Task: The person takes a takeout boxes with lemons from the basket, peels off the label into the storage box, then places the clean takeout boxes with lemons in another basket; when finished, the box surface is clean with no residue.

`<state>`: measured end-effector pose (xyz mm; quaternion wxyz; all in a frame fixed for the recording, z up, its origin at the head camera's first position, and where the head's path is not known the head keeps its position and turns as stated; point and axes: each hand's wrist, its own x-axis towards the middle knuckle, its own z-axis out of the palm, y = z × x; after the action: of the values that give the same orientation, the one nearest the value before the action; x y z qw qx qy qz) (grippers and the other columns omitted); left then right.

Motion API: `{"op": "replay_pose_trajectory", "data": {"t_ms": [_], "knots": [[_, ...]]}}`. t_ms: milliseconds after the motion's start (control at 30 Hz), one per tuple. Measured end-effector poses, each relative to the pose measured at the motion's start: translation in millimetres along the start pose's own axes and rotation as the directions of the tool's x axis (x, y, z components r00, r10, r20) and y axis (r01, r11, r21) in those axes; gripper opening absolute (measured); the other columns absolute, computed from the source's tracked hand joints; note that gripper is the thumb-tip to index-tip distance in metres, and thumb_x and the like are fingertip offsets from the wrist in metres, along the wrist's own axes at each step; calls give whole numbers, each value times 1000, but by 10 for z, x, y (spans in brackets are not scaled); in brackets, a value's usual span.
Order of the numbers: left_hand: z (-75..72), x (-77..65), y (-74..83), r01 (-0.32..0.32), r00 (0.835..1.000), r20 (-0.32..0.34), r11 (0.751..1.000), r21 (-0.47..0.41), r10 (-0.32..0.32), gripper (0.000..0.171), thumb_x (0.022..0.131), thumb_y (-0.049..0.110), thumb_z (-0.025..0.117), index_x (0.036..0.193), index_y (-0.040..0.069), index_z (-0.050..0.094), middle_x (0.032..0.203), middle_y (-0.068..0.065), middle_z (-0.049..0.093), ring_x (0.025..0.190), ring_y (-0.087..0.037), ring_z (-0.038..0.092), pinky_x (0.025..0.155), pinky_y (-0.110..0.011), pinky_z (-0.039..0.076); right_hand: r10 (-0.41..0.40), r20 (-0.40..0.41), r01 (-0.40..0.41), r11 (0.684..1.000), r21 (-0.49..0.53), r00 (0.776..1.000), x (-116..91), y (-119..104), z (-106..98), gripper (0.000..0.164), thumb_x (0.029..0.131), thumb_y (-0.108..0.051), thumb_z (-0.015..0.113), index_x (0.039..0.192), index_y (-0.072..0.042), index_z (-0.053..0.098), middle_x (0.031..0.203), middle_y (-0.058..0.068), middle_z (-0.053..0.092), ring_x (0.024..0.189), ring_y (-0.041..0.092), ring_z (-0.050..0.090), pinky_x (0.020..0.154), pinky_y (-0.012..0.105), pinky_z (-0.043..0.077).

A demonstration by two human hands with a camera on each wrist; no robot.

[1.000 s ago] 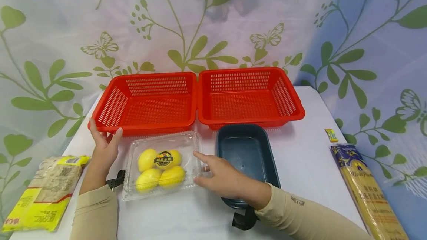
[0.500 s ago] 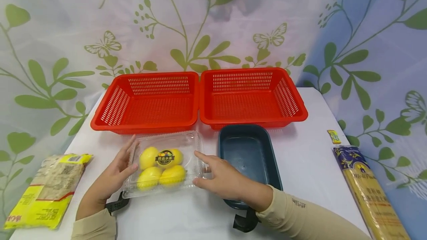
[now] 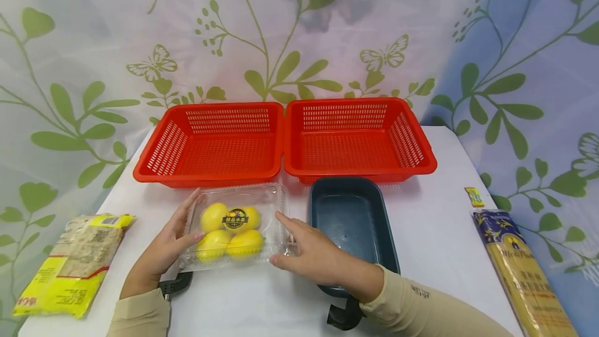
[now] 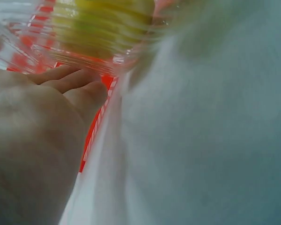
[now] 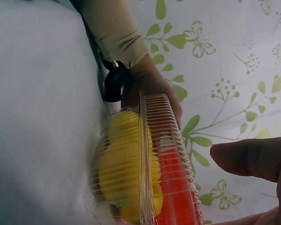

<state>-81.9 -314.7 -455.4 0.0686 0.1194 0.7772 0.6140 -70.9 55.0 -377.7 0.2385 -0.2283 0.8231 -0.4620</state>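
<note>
A clear plastic fruit box [image 3: 269, 199] holds several yellow fruits [image 3: 245, 243] under a dark label, in front of the red baskets. My left hand [image 3: 164, 246] grips the box's left side, thumb at the lid and fingers around the back-left corner. In the left wrist view, its fingers [image 4: 84, 91] lie against the ribbed plastic wall. On the right side my right hand [image 3: 318, 254] has its fingers spread at the box's edge. The right wrist view shows its thumb [image 5: 246, 157] standing apart from the box; the other fingers are mostly out of frame.
Two red baskets [image 3: 210, 178] [image 3: 360, 171] stand side by side at the back. A dark blue tray [image 3: 386, 222] lies partly under my right forearm. At left lies a yellow food packet [image 3: 70, 269], at right a noodle packet [image 3: 529, 274] and a small yellow sachet [image 3: 474, 196].
My left hand has moved from the left basket's front rim to the box's left side. The box's left end has risen or shifted slightly; my right hand has stayed at its right edge.
</note>
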Motion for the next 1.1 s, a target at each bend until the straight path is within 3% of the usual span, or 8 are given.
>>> {"op": "replay_pose_trajectory", "data": {"t_ms": [167,267,400,600,767,900,1100], "knots": [[1,10,-22,20,1000,1,1000,8,-20,93,94,7,68,170,28,18,173,-12,16,158,-35,-4,108,-84,-5,17,3,-17,999,41,1000,-21,7,-17,86,97,-38,76,167,-19,31,166,6,35,131,33,58,107,54,48],[1,17,-32,24,1000,0,999,23,-24,93,94,9,68,170,27,18,173,-12,17,157,-35,-5,107,-85,-5,39,-2,-39,999,39,999,-46,-5,-34,84,96,-40,76,167,-24,33,168,11,31,135,35,55,108,59,45],[-1,17,-31,26,1000,0,999,38,-26,92,94,10,68,170,28,19,173,-12,18,157,-36,-6,105,-86,-5,14,-36,-15,1000,-26,999,-65,-49,-87,83,95,-40,77,165,-19,38,167,17,30,139,38,49,108,63,43],[0,16,-6,33,999,2,998,46,-33,93,94,11,68,170,32,19,173,-13,18,157,-38,-6,104,-87,-6,-82,-140,70,993,-95,987,31,-137,-242,68,96,-25,79,155,-6,52,152,11,53,120,39,65,92,47,59],[10,14,21,26,1000,-1,998,59,-26,93,93,12,68,170,31,19,172,-14,18,157,-39,-7,102,-89,-5,-204,-213,174,973,-152,955,256,-195,-330,38,96,-12,79,132,-3,71,118,7,73,101,22,71,86,37,61],[19,5,26,27,1000,0,998,55,-27,94,93,12,68,170,31,18,172,-14,18,157,-40,-8,101,-89,-5,-271,-156,233,946,-227,950,479,-276,-352,19,96,-10,80,115,-6,77,93,-6,70,85,11,65,78,27,59],[15,-1,24,17,1000,7,999,51,-18,94,93,11,68,170,31,18,172,-15,17,156,-40,-9,102,-89,-6,-253,13,242,910,-337,967,765,-467,-298,12,96,-13,80,107,-8,81,87,-9,69,81,9,62,75,19,54]]}}
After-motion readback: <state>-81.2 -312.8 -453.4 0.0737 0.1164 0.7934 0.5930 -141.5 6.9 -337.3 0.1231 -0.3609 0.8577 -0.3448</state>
